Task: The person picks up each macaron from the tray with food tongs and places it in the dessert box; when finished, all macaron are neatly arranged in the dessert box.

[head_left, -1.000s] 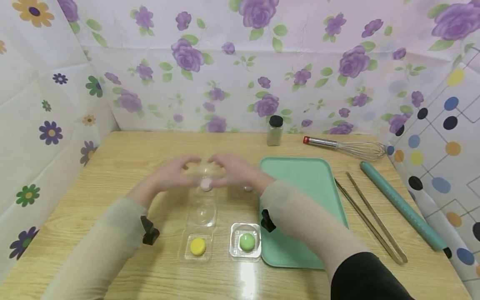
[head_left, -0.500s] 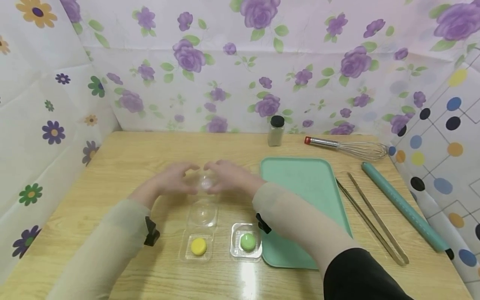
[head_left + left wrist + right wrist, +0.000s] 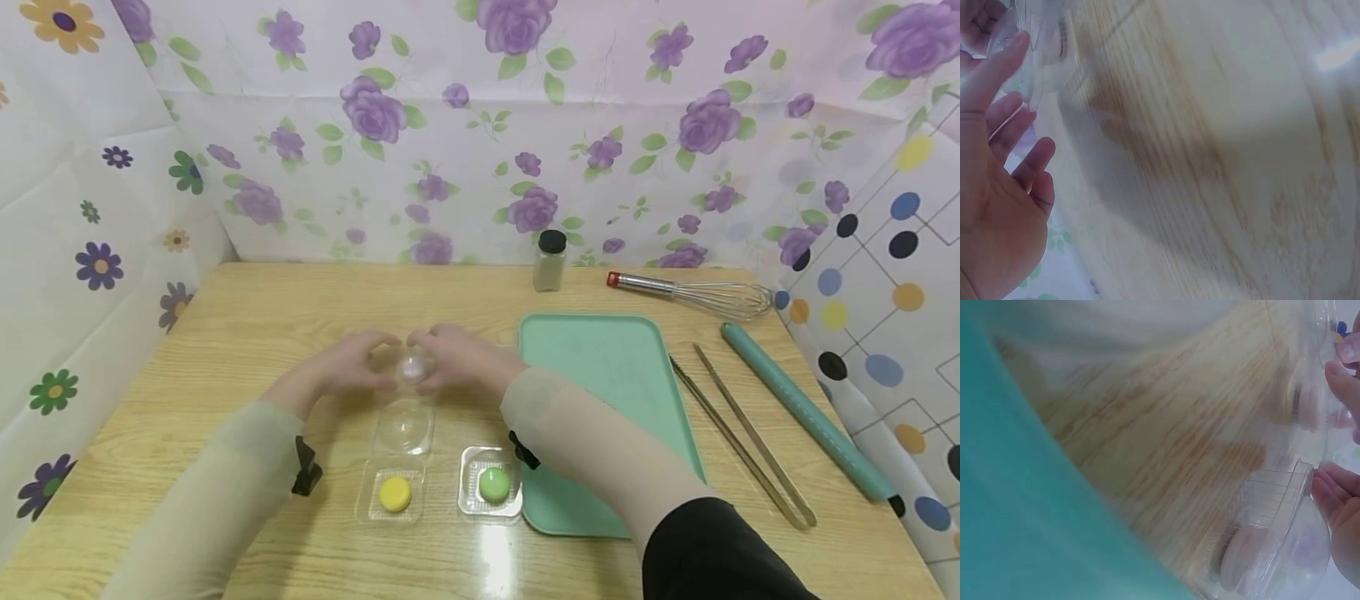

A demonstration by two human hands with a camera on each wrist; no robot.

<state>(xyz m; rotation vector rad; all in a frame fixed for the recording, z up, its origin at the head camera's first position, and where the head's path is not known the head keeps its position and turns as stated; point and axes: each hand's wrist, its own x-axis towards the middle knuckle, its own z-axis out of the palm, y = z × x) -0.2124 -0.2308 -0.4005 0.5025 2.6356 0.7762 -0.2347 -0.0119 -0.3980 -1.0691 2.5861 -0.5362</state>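
Observation:
Between my hands stands a small clear plastic box point(image 3: 412, 350) with a domed lid and a pale pink, macaron-like round inside. My left hand point(image 3: 348, 362) pinches its left side; in the left wrist view, the thumb point(image 3: 1004, 62) presses on the plastic. On the other side, my right hand point(image 3: 461, 358) holds the box edge with thumb and fingertips. Nearer me, a yellow round point(image 3: 395, 494) sits in an open box whose clear lid point(image 3: 405, 429) is folded back. A green round point(image 3: 493, 484) lies in another clear box. The right wrist view shows a second box with a pinkish round point(image 3: 1247, 556) beside my right hand.
Under my right forearm lies a teal tray point(image 3: 592, 350). Further right are metal tongs point(image 3: 750, 442), a teal rolling pin point(image 3: 802, 408) and a whisk point(image 3: 697, 293). A black-capped jar point(image 3: 551, 262) stands at the back, before a flowered sheet.
Both hands have come slightly nearer to me, and the right has shifted left round the box. The second pink round, glimpsed beside the right wrist earlier, is now hidden in the head view.

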